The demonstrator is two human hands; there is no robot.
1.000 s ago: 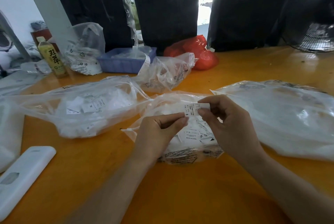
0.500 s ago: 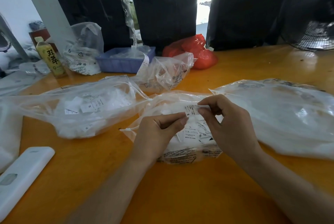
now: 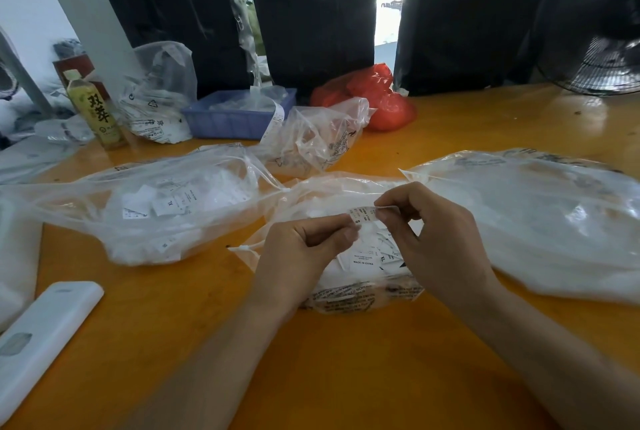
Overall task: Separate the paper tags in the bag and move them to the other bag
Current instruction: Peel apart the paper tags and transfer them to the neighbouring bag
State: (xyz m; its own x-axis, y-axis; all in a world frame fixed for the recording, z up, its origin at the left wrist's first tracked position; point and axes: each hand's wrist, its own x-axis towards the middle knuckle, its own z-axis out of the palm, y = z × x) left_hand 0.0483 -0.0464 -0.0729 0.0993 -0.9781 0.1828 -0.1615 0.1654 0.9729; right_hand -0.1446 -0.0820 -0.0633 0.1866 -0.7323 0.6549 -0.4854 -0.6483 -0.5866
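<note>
A small white paper tag printed with an S is stretched between my two hands above the middle clear bag, which holds several white tags. My left hand pinches the tag's left end. My right hand pinches its right end between thumb and forefinger. A second clear bag with loose white tags lies to the left on the orange table. A third, larger clear bag lies to the right.
Behind are a crumpled clear bag, a blue tray, a red bag, a tea bottle and another clear bag. A white flat object lies front left. A fan stands at right.
Both hands keep their pinch on the tag and have barely moved; the tag sits slightly more stretched between them.
</note>
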